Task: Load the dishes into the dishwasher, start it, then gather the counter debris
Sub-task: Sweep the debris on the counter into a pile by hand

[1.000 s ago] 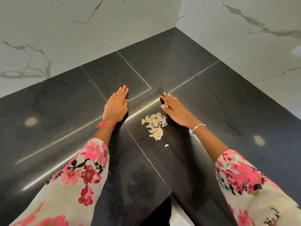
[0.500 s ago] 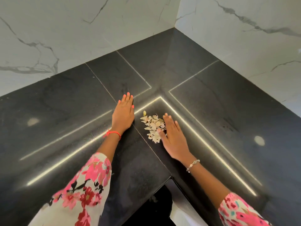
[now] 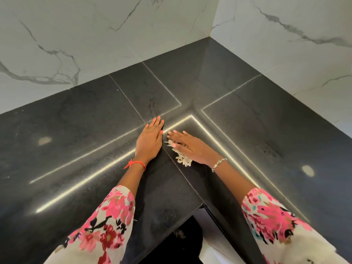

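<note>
The left hand [image 3: 149, 142] is laid flat on the black table [image 3: 76, 130], fingers [image 3: 157, 125] straight and together. Just beside it, the pale debris flakes [image 3: 182, 159] (partly hidden) are covered by the right hand [image 3: 192, 147], fingers extended, nothing gripped.

Black stone bench [image 3: 76, 130], L-shaped, its slabs joined by pale seams. White, grey-veined marble walls [image 3: 95, 35] meet in a corner behind it. Beneath the inner front edge lies a dark opening [image 3: 186, 237], perhaps a cabinet recess.
</note>
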